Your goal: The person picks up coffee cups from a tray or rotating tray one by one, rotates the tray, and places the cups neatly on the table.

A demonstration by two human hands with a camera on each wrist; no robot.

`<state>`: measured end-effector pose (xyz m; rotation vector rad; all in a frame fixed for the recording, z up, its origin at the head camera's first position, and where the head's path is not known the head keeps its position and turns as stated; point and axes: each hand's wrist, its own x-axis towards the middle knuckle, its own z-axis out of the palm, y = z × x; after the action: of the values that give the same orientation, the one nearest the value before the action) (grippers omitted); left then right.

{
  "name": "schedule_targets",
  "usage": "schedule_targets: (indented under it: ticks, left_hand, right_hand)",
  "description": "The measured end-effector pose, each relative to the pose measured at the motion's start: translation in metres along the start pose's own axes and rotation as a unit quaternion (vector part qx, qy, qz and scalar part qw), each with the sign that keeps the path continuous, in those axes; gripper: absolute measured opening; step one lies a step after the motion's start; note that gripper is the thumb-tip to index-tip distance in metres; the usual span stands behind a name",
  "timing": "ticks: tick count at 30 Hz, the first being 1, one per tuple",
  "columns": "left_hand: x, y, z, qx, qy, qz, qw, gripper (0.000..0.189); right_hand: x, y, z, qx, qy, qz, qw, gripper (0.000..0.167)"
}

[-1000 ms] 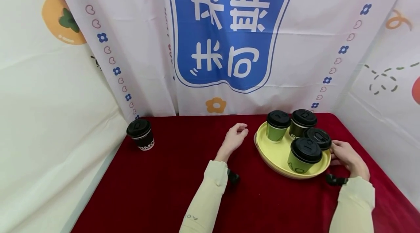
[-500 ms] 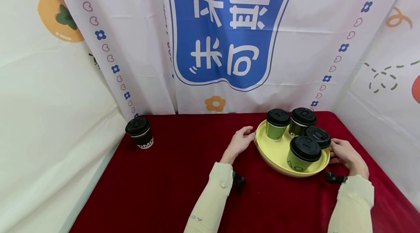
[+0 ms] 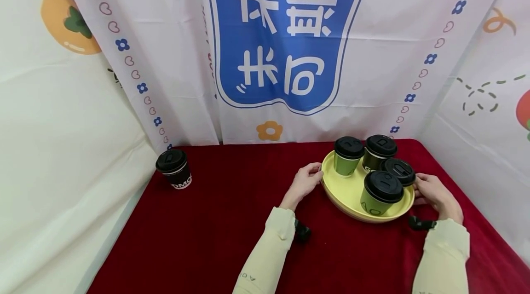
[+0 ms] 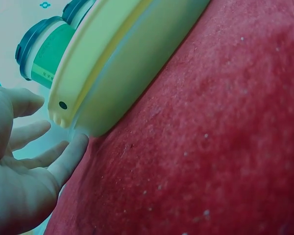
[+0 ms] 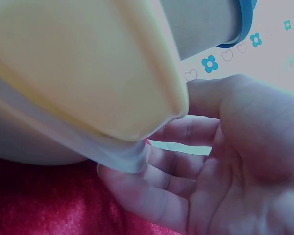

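Note:
A round yellow tray [image 3: 345, 192] sits at the right of the table and bears several lidded paper cups. There are two green cups [image 3: 346, 165] [image 3: 374, 203], a dark cup [image 3: 372, 160] behind, and another cup [image 3: 398, 170] mostly hidden below its black lid. My left hand [image 3: 305, 183] is at the tray's left edge; in the left wrist view its fingers [image 4: 68, 156] are extended, one fingertip at the tray's lower side, the thumb apart from the rim. My right hand [image 5: 186, 166] grips the right edge, thumb against the rim and fingers curled beneath.
A black lidded cup [image 3: 175, 170] stands alone at the table's back left. Dark red cloth [image 3: 232, 220] covers the table. Printed white curtains [image 3: 372, 77] hang along the back and both sides.
My left hand has moved right, from bare cloth to the tray's left edge. The right hand stays at the right edge; tray and cups keep their places. The head view shifts slightly.

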<state>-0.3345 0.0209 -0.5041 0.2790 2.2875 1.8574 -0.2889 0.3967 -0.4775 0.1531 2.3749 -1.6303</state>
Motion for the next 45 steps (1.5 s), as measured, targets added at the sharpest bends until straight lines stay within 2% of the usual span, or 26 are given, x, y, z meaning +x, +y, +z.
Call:
schedule_targets:
  ticks: [6,11,15,19,24,29,38,45]
  left_hand:
    - [-0.001,-0.001,0.001,-0.011,0.009,0.000,0.9999,0.039]
    - [-0.001,-0.001,0.001,-0.012,0.019,-0.007,0.9997,0.039]
    - [0.000,0.000,0.001,-0.012,0.021,-0.011,0.9996,0.039]
    - [0.002,0.001,0.002,-0.019,0.020,-0.012,0.9996,0.038]
    - [0.003,0.005,0.005,-0.021,0.020,-0.011,0.9995,0.037]
    - [0.002,0.005,0.007,-0.021,0.017,-0.011,0.9996,0.037]
    - [0.001,0.003,0.003,-0.026,0.017,-0.019,0.9993,0.038]
    - [0.002,0.001,0.004,-0.022,0.019,-0.018,0.9994,0.038]
  right_hand:
    - [-0.001,-0.001,0.003,-0.008,-0.003,0.001,1.0000,0.040]
    - [-0.001,-0.003,0.003,-0.015,0.000,0.004,0.9999,0.040]
    - [-0.002,-0.004,0.001,-0.040,0.003,0.003,0.9992,0.042]
    - [-0.006,-0.008,-0.003,-0.073,0.004,-0.001,0.9973,0.052]
    - [-0.011,-0.013,-0.010,-0.085,0.007,-0.005,0.9963,0.061]
    - [-0.012,-0.017,-0.016,-0.114,0.003,-0.005,0.9935,0.057]
    - [-0.001,-0.032,-0.027,-0.170,-0.011,-0.021,0.9851,0.052]
    - [0.008,-0.044,-0.040,-0.212,-0.042,0.007,0.9763,0.047]
